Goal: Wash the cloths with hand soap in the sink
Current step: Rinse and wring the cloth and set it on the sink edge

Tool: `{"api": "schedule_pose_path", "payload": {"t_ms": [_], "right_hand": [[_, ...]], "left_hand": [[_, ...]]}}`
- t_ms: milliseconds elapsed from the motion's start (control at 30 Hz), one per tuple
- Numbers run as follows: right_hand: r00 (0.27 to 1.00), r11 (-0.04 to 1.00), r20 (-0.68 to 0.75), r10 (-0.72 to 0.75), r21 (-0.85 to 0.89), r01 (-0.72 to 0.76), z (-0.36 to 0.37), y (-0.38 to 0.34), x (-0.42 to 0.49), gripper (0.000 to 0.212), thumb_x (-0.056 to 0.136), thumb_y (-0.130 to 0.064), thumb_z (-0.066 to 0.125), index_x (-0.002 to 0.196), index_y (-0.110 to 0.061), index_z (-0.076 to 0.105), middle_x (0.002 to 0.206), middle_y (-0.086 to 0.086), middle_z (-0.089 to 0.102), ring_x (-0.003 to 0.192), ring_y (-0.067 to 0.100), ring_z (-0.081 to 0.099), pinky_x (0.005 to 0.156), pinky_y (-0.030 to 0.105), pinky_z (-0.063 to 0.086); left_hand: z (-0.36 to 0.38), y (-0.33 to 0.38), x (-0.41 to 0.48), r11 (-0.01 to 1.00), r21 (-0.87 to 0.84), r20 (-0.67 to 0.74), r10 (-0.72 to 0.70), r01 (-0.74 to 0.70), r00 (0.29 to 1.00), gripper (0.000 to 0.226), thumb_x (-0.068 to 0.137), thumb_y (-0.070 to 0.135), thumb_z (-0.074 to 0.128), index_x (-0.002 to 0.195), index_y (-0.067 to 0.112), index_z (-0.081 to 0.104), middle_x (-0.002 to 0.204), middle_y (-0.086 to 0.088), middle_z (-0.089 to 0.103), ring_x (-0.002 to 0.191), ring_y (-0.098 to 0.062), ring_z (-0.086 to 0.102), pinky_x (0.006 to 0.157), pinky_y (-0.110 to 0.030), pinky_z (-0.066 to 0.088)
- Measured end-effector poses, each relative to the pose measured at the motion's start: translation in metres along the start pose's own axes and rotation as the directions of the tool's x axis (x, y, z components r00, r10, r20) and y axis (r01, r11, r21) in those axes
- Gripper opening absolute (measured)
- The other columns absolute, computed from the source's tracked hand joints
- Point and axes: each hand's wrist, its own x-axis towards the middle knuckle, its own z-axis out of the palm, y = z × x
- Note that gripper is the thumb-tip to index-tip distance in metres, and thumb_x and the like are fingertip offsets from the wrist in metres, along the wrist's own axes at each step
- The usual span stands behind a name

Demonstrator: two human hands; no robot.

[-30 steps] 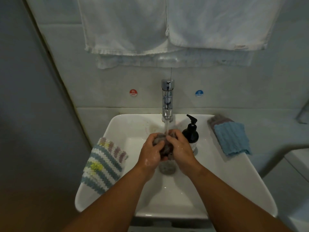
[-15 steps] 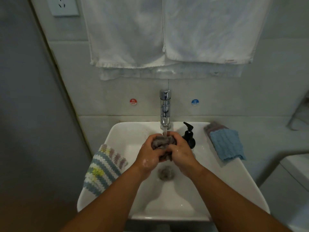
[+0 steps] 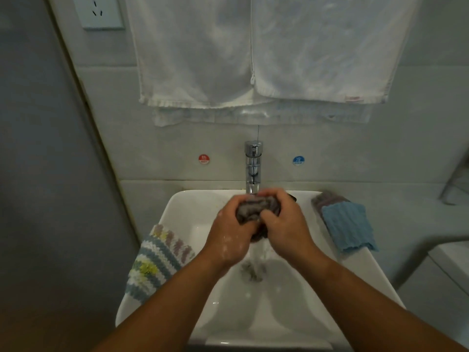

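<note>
"Grey cloth, where is it?"

"Just above the middle of the frame, bunched up between both hands, right under the spout of the chrome tap and over the white sink."

"And the hands?"

"The left hand has its fingers curled round the left side of the bundle. The right hand clutches the right side, thumb pressed into the fabric. Wet specks show on the left one."

"Is water running?"

"A stream falls from under the cloth to the drain at lower centre."

"Other cloths?"

"A striped knitted cloth hangs over the sink's rim at lower left. At middle right, a blue cloth lies on the rim, on top of a purplish cloth."

"On the wall?"

"Two white towels hang across the top. A red HOT sticker sits left of the tap and a blue COLD sticker right of it, with a socket at upper left."
</note>
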Motion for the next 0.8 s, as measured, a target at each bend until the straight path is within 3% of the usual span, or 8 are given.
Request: {"api": "schedule_pose_path", "payload": {"t_ms": [133,267,467,600,700,800], "right_hand": [[0.992,0.992,0.019,-0.127,0.014,0.127,-0.005,-0.041,0.033,0.057,0.087,-0.001,0.054,0.127,-0.042,0.051,0.102,-0.001,0.063,0.091,0.019,0.068,0.074,0.037,0.063],[0.99,0.988,0.062,-0.13,-0.074,0.134,-0.004,-0.058,0.062,0.066,0.091,-0.003,0.053,0.144,-0.039,0.042,0.111,0.001,0.062,0.092,0.015,0.067,0.076,0.03,0.061],[0.994,0.983,0.071,-0.084,-0.156,0.094,0.002,-0.049,0.057,0.06,0.091,-0.007,0.055,0.139,-0.04,0.045,0.122,-0.002,0.06,0.097,0.015,0.065,0.084,0.038,0.061],[0.994,0.981,0.094,-0.064,-0.175,0.08,0.001,-0.045,0.047,0.064,0.092,-0.011,0.055,0.145,-0.043,0.039,0.11,0.0,0.063,0.087,0.013,0.066,0.078,0.035,0.061],[0.991,0.993,0.109,-0.082,-0.07,0.09,-0.002,-0.035,0.027,0.067,0.093,-0.013,0.059,0.147,-0.046,0.035,0.103,-0.005,0.064,0.083,0.01,0.068,0.072,0.028,0.06],[0.99,0.998,0.126,-0.061,0.042,0.056,0.001,-0.012,0.0,0.051,0.098,-0.022,0.062,0.142,-0.041,0.044,0.112,-0.017,0.058,0.098,0.001,0.065,0.071,0.021,0.06]], "left_hand": [[-0.006,0.045,0.027,0.996,-0.046,-0.053,0.078,-0.08,0.996,0.04,0.089,0.001,0.069,0.114,0.031,0.063,0.113,-0.006,0.069,0.1,-0.025,0.071,0.081,-0.042,0.064],[-0.012,0.065,0.046,0.997,-0.034,-0.067,0.067,-0.07,0.995,0.038,0.09,0.003,0.069,0.116,0.03,0.061,0.111,-0.006,0.07,0.096,-0.024,0.073,0.079,-0.042,0.064],[-0.01,0.051,0.043,0.999,-0.038,-0.073,0.018,-0.021,0.997,0.029,0.091,0.008,0.068,0.114,0.026,0.063,0.106,-0.008,0.071,0.091,-0.025,0.073,0.073,-0.038,0.064],[-0.009,0.037,0.032,1.0,-0.03,-0.093,0.004,-0.006,0.996,0.026,0.092,0.016,0.069,0.116,0.028,0.065,0.107,-0.008,0.071,0.091,-0.027,0.073,0.073,-0.042,0.064],[-0.012,0.025,0.02,0.997,-0.074,-0.088,0.0,-0.007,0.996,0.024,0.095,0.02,0.066,0.116,0.033,0.064,0.11,-0.005,0.071,0.096,-0.028,0.072,0.076,-0.044,0.064],[-0.012,0.01,0.007,0.996,-0.086,-0.089,-0.026,0.019,0.996,0.024,0.098,0.019,0.062,0.118,0.033,0.062,0.112,-0.004,0.07,0.097,-0.026,0.071,0.076,-0.043,0.064]]}}
